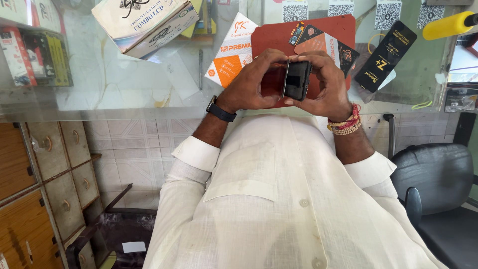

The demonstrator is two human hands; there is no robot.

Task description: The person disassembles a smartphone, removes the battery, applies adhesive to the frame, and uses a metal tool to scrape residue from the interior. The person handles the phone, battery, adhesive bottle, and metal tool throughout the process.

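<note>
Fingers of the left hand (251,82) curl round the left edge of a black smartphone (297,79), while the right hand (326,84) closes on its right side, so both hold it between them, about equally near. Phone stands nearly on edge above the red mat (279,35) on the glass counter (114,84), long axis running away from the body, with a thin panel parting slightly along its left side. Open glass lies leftward; packets (386,55) crowd the right.

Both hands: left hand (251,82), right hand (323,84) grip black phone (297,79); red mat (279,35) beneath
</note>
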